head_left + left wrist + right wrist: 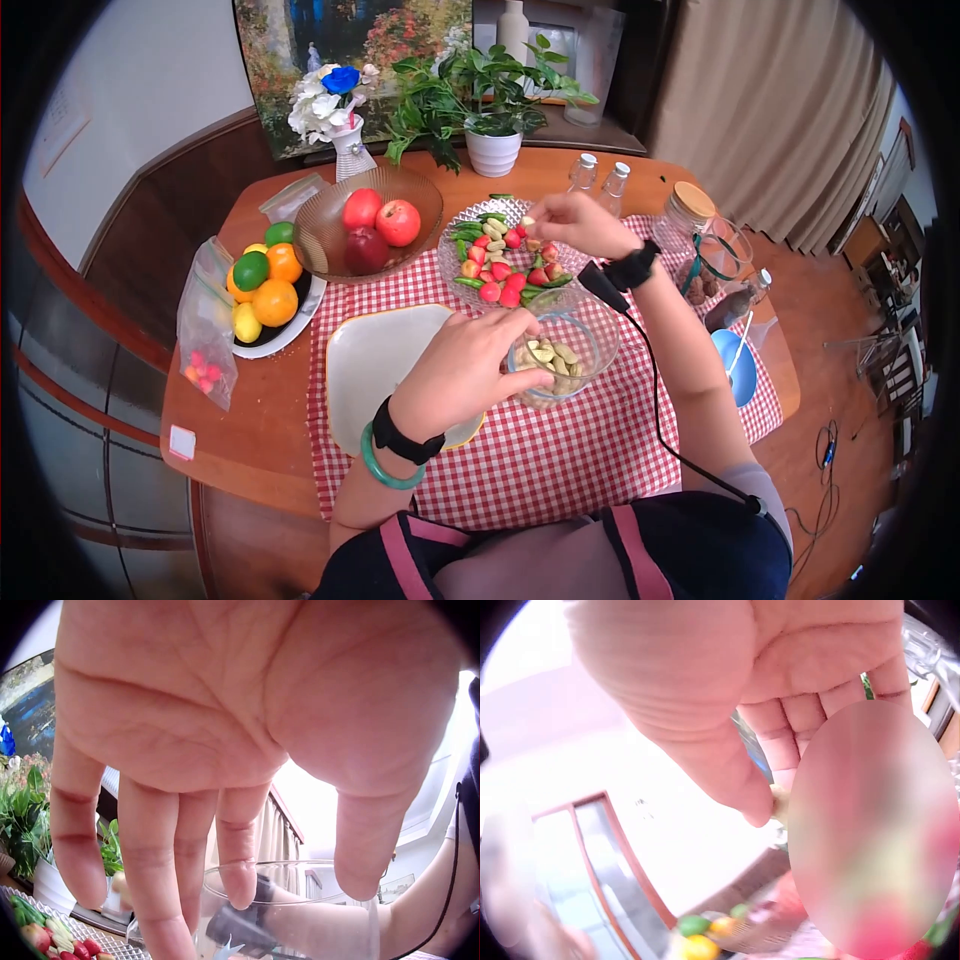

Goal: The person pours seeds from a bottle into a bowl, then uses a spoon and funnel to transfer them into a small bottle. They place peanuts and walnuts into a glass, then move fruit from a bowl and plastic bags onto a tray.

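My left hand (465, 368) holds the clear glass bowl (601, 345), thumb at the near side and fingers across the rim. Inside lie several pale peanuts (555, 357). In the left wrist view, the bowl's rim (315, 901) shows between thumb and fingertips. Above the far right part of a cut-glass plate (448, 262), my right hand (583, 224) pinches a small pale peanut (780, 802) between thumb and fingers. That plate bears red radish-like pieces (512, 290), green peppers (467, 232) and pale peanuts. A blurred oval hides part of the right wrist view.
An off-white square tray (370, 350) lies left of the bowl on the checked cloth (560, 455). Behind it stands an amber bowl (318, 235) with red fruit; citrus (273, 301) fills a plate farther left. Bottles (613, 185), a lidded jar (690, 208) and a blue bowl (737, 372) stand right.
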A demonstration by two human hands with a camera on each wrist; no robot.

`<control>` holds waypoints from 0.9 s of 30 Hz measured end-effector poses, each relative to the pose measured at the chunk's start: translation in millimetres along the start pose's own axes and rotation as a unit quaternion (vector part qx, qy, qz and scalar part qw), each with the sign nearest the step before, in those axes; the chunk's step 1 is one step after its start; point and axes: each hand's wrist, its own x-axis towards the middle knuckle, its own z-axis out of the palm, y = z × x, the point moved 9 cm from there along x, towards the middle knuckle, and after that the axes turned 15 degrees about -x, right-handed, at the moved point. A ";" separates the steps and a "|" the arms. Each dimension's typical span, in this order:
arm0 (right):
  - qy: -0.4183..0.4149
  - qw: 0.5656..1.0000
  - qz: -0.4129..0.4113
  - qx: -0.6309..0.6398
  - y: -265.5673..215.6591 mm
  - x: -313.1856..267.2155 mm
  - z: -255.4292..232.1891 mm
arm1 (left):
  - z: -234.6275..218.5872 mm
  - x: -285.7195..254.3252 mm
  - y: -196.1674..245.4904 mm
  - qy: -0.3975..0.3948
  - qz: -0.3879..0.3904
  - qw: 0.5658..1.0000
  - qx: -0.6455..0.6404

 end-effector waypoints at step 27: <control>0.069 0.972 -0.061 -0.218 -45.7 -102.4 -11.8 | -20.8 81.9 -113.2 -0.073 -0.167 0.982 0.053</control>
